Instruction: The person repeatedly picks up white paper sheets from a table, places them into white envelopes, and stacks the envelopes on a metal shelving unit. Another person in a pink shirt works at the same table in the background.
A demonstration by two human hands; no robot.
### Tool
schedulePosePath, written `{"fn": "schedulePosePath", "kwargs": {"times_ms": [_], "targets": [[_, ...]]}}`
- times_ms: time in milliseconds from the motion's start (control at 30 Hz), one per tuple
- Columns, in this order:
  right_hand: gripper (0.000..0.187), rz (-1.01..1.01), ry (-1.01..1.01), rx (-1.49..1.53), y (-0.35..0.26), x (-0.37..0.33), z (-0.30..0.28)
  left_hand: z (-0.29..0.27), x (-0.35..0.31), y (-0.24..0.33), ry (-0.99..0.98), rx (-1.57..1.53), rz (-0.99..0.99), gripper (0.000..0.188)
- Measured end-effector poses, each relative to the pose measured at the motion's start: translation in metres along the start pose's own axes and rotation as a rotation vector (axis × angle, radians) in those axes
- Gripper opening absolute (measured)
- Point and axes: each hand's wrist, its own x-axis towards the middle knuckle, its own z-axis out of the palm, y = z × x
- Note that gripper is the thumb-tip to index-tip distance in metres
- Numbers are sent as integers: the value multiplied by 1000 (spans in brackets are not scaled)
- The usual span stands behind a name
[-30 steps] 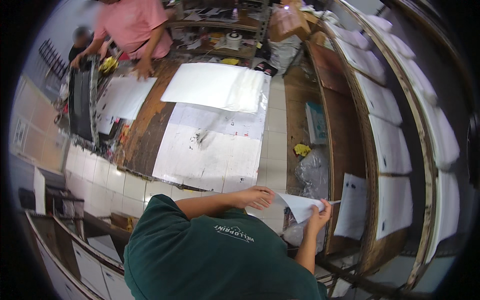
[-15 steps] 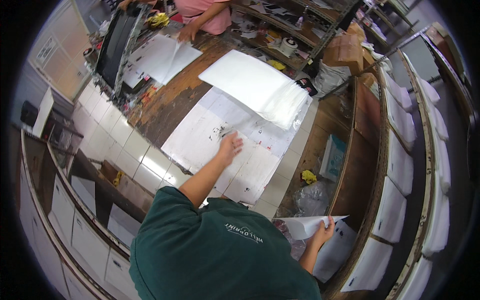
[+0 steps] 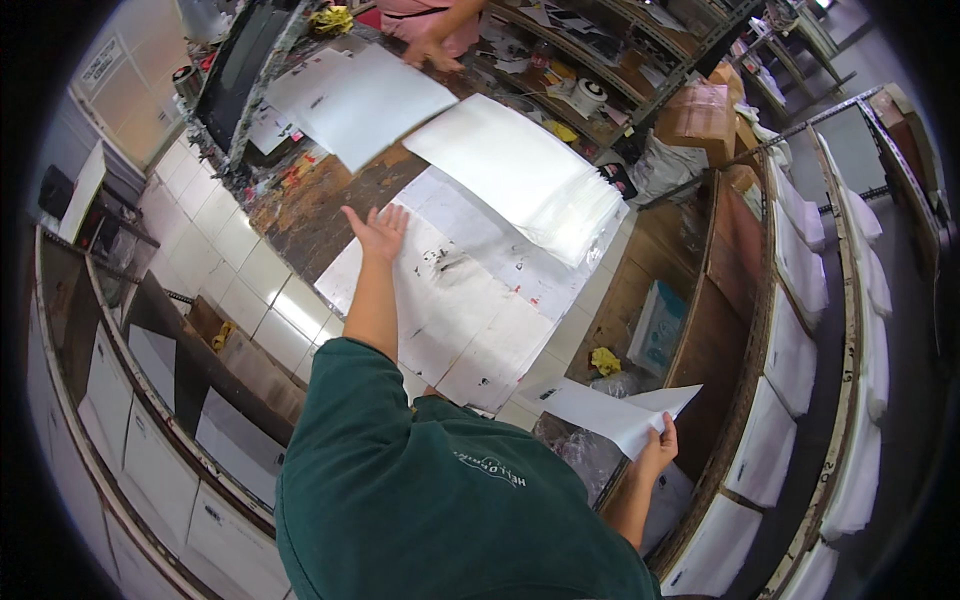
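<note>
My left hand (image 3: 380,232) reaches over the table with its fingers spread and nothing in them. Beyond its fingertips, a large white sheet (image 3: 385,105) lies at an angle over other paper, close to a co-worker's hand (image 3: 432,52). To the right of my left hand is a thick stack of white sheets (image 3: 515,165), its near right corner fanned. Under the stack, stained white paper (image 3: 470,300) covers the near part of the table. Low on the right, my right hand (image 3: 658,448) pinches the edge of a bent white sheet (image 3: 610,408).
Long racks hold white sheets (image 3: 765,455) on my right and more white sheets (image 3: 165,460) on my left. A black-framed screen (image 3: 235,90) stands at the far left table edge. Cardboard boxes (image 3: 695,120), a yellow cloth (image 3: 604,361) and a teal-and-white package (image 3: 658,325) are on the right.
My left hand has moved away and leftward toward the far sheet. That sheet has shifted right, toward the stack. My right hand has raised its sheet slightly. The co-worker's hand has moved right.
</note>
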Motion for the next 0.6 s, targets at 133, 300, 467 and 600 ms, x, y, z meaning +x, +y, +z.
{"fn": "schedulePosePath", "kwargs": {"times_ms": [133,300,467,600], "targets": [[45,16,47,-12,13,-5,-26,-7,73,11,72,61,-84,93],[46,36,1,-405,-28,-21,-35,-75,152,15,-45,2058,844,37],[38,-215,-247,-657,-99,5,-66,-40,147,5,346,700,373,31],[46,-276,-354,-665,-186,2,-114,19,35,-64,205,518,314,24]]}}
